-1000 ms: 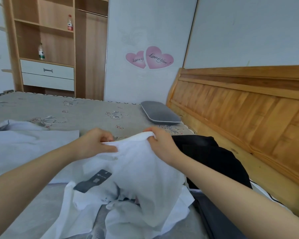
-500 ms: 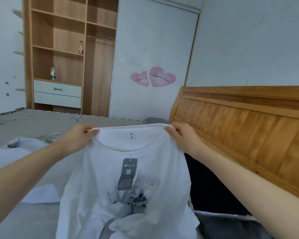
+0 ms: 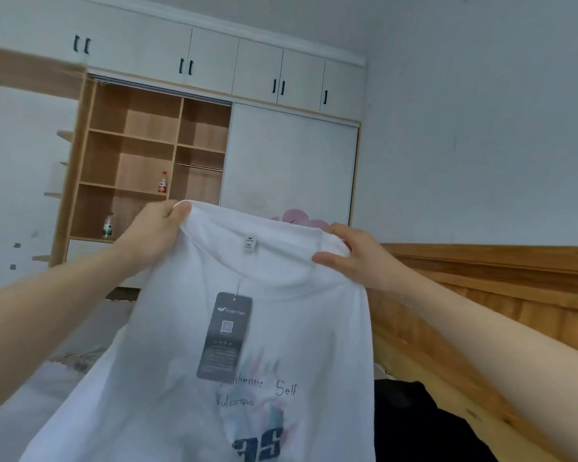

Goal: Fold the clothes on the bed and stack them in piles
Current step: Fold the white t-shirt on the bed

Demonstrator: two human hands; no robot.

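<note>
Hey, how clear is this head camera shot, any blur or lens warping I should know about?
Head view: soft, even daylight, no glare. Motion blur smears the left edge and the bed. The white T-shirt, pinched at the shoulders by the left hand and right hand, is sharp enough to read the hang tag. Wide-angle warping bends the wardrobe.

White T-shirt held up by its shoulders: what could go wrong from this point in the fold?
1. The grey hang tag dangles from the white T-shirt collar and could get folded in as a lump.
2. Left hand and right hand pinch only the shoulders; a slip might drop it onto the black garment.
</note>
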